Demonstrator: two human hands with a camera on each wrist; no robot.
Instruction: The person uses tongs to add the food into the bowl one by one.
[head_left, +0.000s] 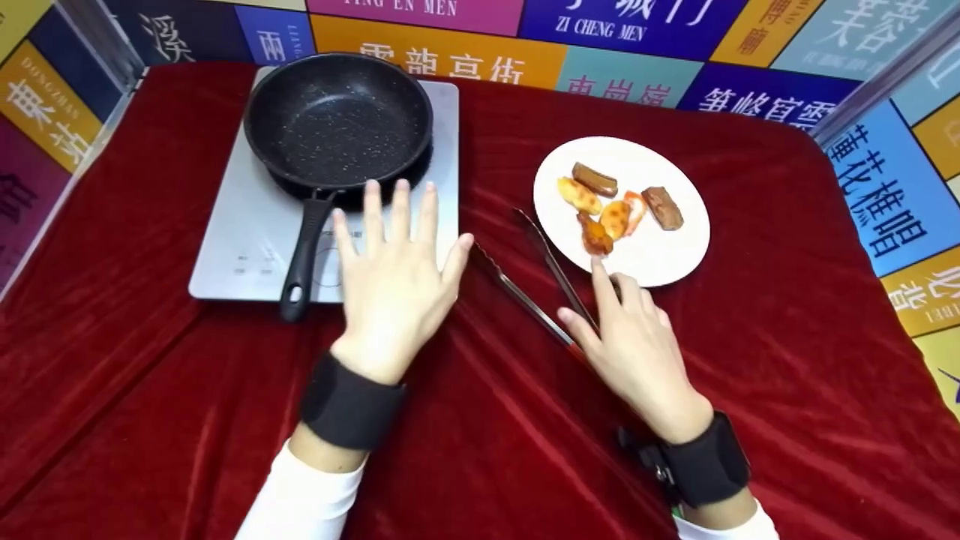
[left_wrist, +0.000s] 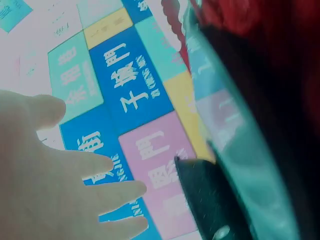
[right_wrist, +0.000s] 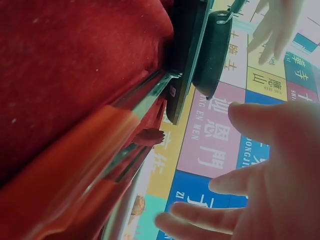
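In the head view my left hand [head_left: 397, 281] is held with fingers spread, palm down, over the front right of a silver induction cooktop [head_left: 225, 247]. It is beside the handle of a black speckled frying pan [head_left: 337, 127], which sits on the cooktop, and holds nothing. My right hand [head_left: 641, 349] hovers over the tongs [head_left: 536, 307], its index finger pointing toward the near rim of a white plate [head_left: 667, 259]. In the right wrist view its fingers are apart from the red handles of the tongs. On the plate lie several pieces of food, including a browned chunk [head_left: 595, 234].
A dark red cloth [head_left: 465, 465] covers the table, wrinkled in front. Panels with coloured squares and lettering [head_left: 450, 45] stand along the back and both sides. The pan handle [head_left: 304, 262] juts over the cooktop's front edge. The tongs lie between cooktop and plate.
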